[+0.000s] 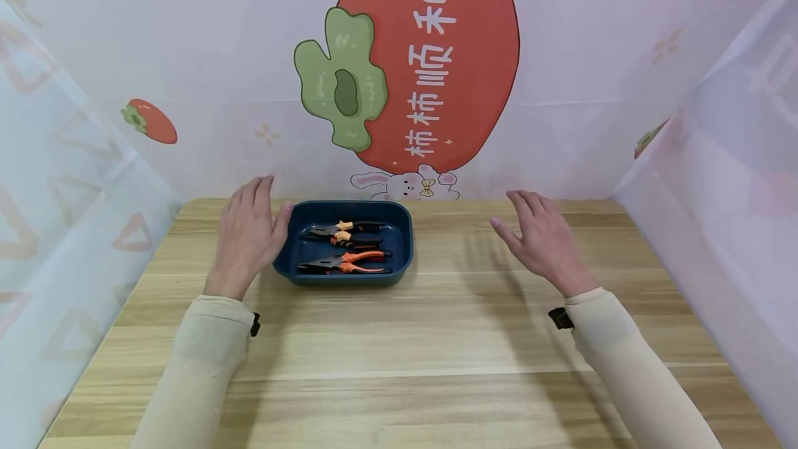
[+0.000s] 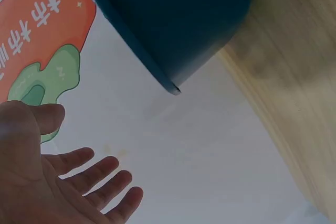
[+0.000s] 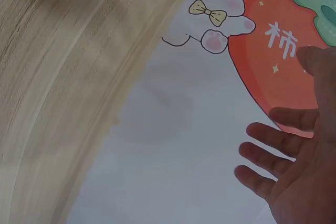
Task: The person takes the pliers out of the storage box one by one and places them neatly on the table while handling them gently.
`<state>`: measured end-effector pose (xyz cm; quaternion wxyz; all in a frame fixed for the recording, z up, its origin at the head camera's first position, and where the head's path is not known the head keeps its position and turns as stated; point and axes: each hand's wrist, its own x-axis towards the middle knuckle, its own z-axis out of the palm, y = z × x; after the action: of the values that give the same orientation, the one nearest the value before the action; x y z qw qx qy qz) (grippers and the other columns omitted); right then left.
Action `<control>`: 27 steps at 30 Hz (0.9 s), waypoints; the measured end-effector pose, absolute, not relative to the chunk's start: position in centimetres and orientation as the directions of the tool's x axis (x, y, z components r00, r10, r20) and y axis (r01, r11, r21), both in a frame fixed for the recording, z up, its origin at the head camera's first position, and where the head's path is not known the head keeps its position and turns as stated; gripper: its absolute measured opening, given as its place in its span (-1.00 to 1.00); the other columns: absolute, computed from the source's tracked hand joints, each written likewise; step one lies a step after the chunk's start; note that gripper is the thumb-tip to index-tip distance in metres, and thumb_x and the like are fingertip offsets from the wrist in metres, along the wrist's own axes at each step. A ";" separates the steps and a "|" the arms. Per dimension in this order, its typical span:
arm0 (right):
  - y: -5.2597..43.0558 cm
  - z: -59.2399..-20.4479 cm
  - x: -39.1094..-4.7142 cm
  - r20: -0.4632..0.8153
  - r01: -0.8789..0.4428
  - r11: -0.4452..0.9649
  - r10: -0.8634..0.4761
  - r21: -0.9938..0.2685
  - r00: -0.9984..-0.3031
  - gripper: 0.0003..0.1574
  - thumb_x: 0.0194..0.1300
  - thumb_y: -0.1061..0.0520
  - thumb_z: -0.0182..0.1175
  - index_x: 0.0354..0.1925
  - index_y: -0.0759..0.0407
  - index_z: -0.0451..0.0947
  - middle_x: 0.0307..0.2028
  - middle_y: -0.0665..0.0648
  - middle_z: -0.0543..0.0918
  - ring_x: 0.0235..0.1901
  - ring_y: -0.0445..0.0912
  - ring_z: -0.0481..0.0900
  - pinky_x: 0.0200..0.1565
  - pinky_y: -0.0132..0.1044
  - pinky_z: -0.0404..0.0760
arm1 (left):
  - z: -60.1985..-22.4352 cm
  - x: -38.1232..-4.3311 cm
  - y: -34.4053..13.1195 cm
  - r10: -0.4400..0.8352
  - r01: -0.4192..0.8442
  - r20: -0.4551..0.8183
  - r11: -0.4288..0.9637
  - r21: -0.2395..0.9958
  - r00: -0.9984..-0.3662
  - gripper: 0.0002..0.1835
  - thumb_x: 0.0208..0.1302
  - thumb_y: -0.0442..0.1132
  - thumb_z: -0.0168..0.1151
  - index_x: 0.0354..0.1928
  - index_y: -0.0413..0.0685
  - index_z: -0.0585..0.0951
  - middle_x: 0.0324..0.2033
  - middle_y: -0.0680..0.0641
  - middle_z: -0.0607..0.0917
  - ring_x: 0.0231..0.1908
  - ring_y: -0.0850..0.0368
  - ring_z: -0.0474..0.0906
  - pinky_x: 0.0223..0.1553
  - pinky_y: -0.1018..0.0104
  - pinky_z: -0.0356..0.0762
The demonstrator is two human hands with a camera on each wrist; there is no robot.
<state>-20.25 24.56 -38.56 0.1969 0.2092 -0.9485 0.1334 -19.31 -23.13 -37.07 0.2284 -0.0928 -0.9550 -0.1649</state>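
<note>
A dark blue rectangular tray stands near the back of the table, left of the middle. Inside it lie several pliers: a pair with orange handles at the front, and pairs with black and yellow handles behind. My left hand hovers at the tray's left side, fingers straight and thumb overlapping the rim in the head view. From the left wrist, the tray's outer wall shows apart from the spread fingers. Well to the right of the tray, my right hand is raised over the table, fingers extended, holding nothing.
The wood-grain table runs back to a white printed cloth with a large red persimmon and a rabbit on it. Cloth side walls border the table at left and right. Each wrist wears a black strap.
</note>
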 end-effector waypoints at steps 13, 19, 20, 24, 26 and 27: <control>22.9 -38.8 -20.0 0.413 -0.445 0.874 -0.338 -0.197 -0.846 -0.47 0.43 -0.06 0.26 0.11 0.35 0.57 -0.05 0.33 0.64 0.00 0.28 0.54 -0.01 0.16 0.52 | -38.3 -18.8 -24.0 -0.029 0.116 0.324 0.900 0.420 -0.946 -0.42 0.57 -0.02 0.00 0.34 -0.41 0.40 0.01 -0.42 0.59 -0.10 -0.39 0.52 -0.20 -0.23 0.46; 21.9 -38.8 -20.0 0.395 -0.465 0.865 -0.367 -0.189 -0.842 -0.52 0.39 -0.04 0.30 0.04 0.33 0.62 -0.16 0.25 0.67 -0.17 0.17 0.59 -0.16 0.04 0.56 | -38.8 -18.7 -24.4 -0.055 0.068 0.252 0.888 0.454 -0.966 -0.45 0.57 -0.02 0.00 0.25 -0.41 0.48 -0.09 -0.39 0.64 -0.14 -0.36 0.58 -0.24 -0.21 0.49; 21.7 -38.8 -20.0 0.397 -0.471 0.862 -0.372 -0.186 -0.839 -0.53 0.38 -0.04 0.31 0.03 0.32 0.62 -0.18 0.25 0.67 -0.20 0.16 0.59 -0.18 0.02 0.56 | -38.9 -18.7 -24.5 -0.061 0.056 0.233 0.886 0.461 -0.971 -0.45 0.57 -0.02 0.00 0.25 -0.41 0.49 -0.09 -0.38 0.65 -0.13 -0.36 0.58 -0.24 -0.21 0.49; 20.9 -38.9 -20.0 0.391 -0.492 0.850 -0.396 -0.185 -0.831 -0.54 0.35 -0.03 0.33 0.01 0.30 0.62 -0.20 0.24 0.68 -0.21 0.13 0.62 -0.22 0.01 0.56 | -39.2 -18.7 -24.8 -0.075 0.008 0.147 0.868 0.496 -0.986 -0.45 0.57 0.01 -0.02 0.24 -0.39 0.50 -0.07 -0.37 0.68 -0.11 -0.35 0.61 -0.25 -0.17 0.53; 20.5 -39.0 -19.9 0.381 -0.500 0.844 -0.406 -0.192 -0.831 -0.55 0.35 -0.02 0.33 0.02 0.29 0.61 -0.19 0.23 0.68 -0.20 0.12 0.62 -0.22 0.01 0.57 | -39.4 -18.7 -25.0 -0.080 -0.014 0.107 0.857 0.515 -0.991 -0.44 0.57 0.03 -0.03 0.24 -0.37 0.50 -0.06 -0.35 0.69 -0.11 -0.32 0.62 -0.25 -0.15 0.55; 20.3 -39.0 -19.9 0.376 -0.506 0.840 -0.412 -0.196 -0.830 -0.55 0.35 -0.02 0.33 0.02 0.29 0.61 -0.19 0.23 0.68 -0.20 0.12 0.63 -0.22 0.01 0.57 | -39.6 -18.6 -25.0 -0.080 -0.022 0.090 0.852 0.523 -0.993 -0.43 0.57 0.04 -0.03 0.24 -0.37 0.50 -0.06 -0.34 0.69 -0.11 -0.31 0.63 -0.25 -0.14 0.55</control>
<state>-19.93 20.34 -38.97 0.1616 0.2426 -0.9455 0.1452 -18.64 -25.02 -39.57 0.0542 0.0265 -0.9608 -0.2708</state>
